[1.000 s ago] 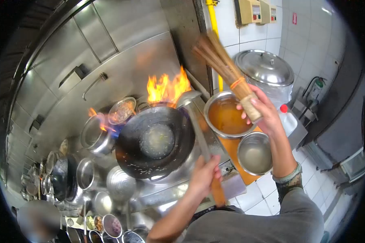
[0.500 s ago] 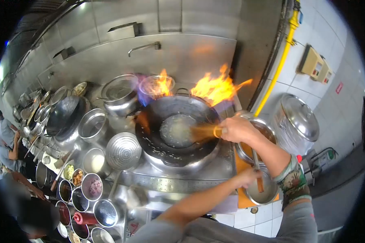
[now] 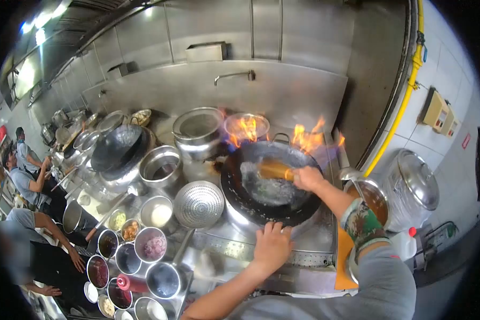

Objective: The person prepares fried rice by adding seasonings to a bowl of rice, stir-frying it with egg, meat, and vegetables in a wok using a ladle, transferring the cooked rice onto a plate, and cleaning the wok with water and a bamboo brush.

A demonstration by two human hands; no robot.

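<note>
A large dark wok (image 3: 233, 184) sits on the burner with cloudy, bubbling liquid inside. My right hand (image 3: 306, 178) is closed around a bamboo wok brush (image 3: 275, 170), its bristle end down in the wok near the liquid. At the wok's near rim is my left hand (image 3: 273, 247), with bent fingers over the edge; they hide that part of the rim. Flames (image 3: 308, 137) rise behind the wok on the right, and smaller ones (image 3: 247, 128) at the back left. A perforated strainer (image 3: 199, 205) lies just left of the wok.
Several metal pots, including one pot (image 3: 161, 164), and another wok (image 3: 117, 149) stand to the left. Ingredient bowls and a red squeeze bottle (image 3: 132, 283) fill the front left. A pot of brown liquid (image 3: 376, 201) is at right. Co-workers (image 3: 32, 165) stand at far left.
My left hand has let go of the wooden-handled ladle at right and moved left to the wok's near rim. The brush has shifted within the wok. The flames are smaller, and the view has turned.
</note>
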